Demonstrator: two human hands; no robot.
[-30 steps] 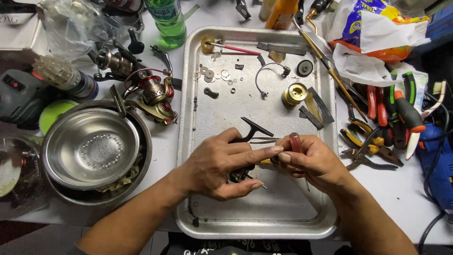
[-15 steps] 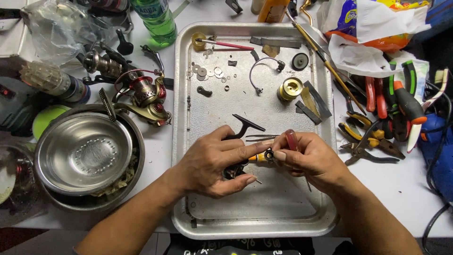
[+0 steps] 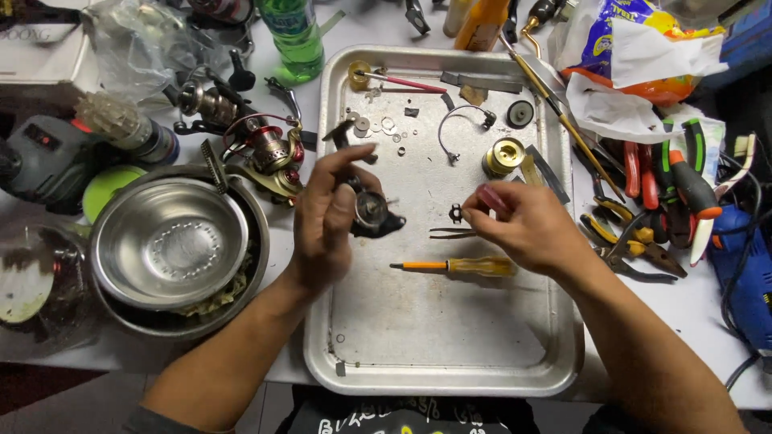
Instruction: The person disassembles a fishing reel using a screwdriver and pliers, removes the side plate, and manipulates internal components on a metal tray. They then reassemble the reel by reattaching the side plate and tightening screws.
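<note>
Nearest, on the metal tray (image 3: 450, 354): one yellow-handled screwdriver (image 3: 458, 266) set down, untouched. Above it, left hand (image 3: 326, 217) closed around one dark reel body (image 3: 375, 215), lifted over the tray's middle. Right hand (image 3: 519, 225) pinching one small black toothed part (image 3: 456, 213) at narrow fingertips. Judged mid-strip: body open, parts off, none refitted. Farther: one brass spool (image 3: 504, 155), one wire bail (image 3: 462, 128), several washers (image 3: 378, 126). Left: two nested steel bowls (image 3: 173, 245).

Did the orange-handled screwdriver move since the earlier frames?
Yes. The orange-handled screwdriver has left the hands and now lies flat on the metal tray floor, below the right hand, towards the tray's near edge.
</note>
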